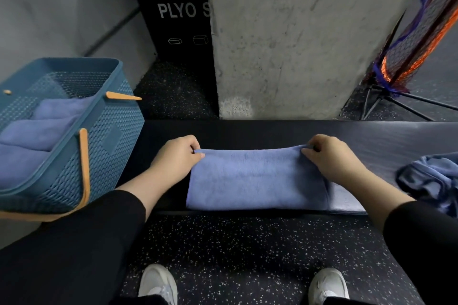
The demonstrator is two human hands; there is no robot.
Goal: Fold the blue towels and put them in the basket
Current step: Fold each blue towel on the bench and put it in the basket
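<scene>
— Two hands on one blue towel (255,181)?
— Yes. The left hand (177,158) pinches its far left corner and the right hand (332,156) its far right corner, fingers (312,147) clamped on cloth, the towel lying flat on the counter (285,132).
— The basket (109,136)?
— Left of the left fingers, folded towels (37,131) inside. A crumpled towel (431,176) lies right of the right fingers.

basket (104,136) left of towel (255,181); towel on bench (272,132); pile (431,178) right
</scene>
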